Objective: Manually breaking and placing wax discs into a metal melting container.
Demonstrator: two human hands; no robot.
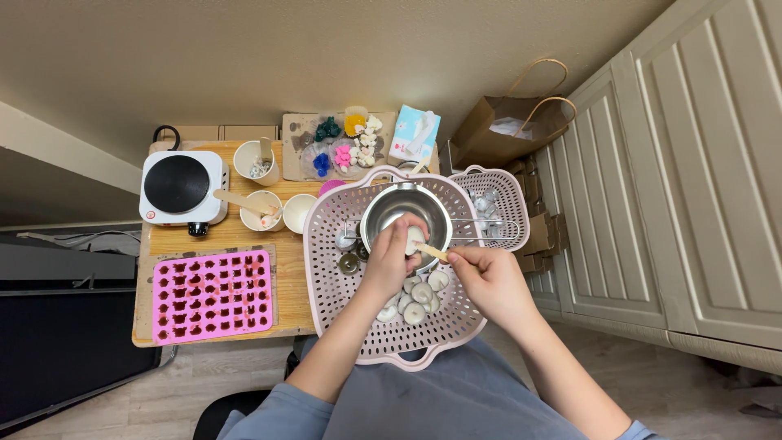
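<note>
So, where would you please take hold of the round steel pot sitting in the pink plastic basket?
Probably by the thin wire handle of the round steel pot, coming from the right: it sticks out sideways past the rim, clear of both hands working over the bowl.

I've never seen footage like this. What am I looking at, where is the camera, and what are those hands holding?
There is no machine here: a person wears a camera on the head, so the one picture looks straight down at their own two bare hands. A pink basket rests on their lap against a small wooden table. In the basket stands a steel pot, with small white round pieces beside it. The left hand holds one white piece over the pot, and the right hand holds a thin wooden stick against it. On the table lie a white hot plate, paper cups and a pink mould tray. A second basket sits further right.
</note>
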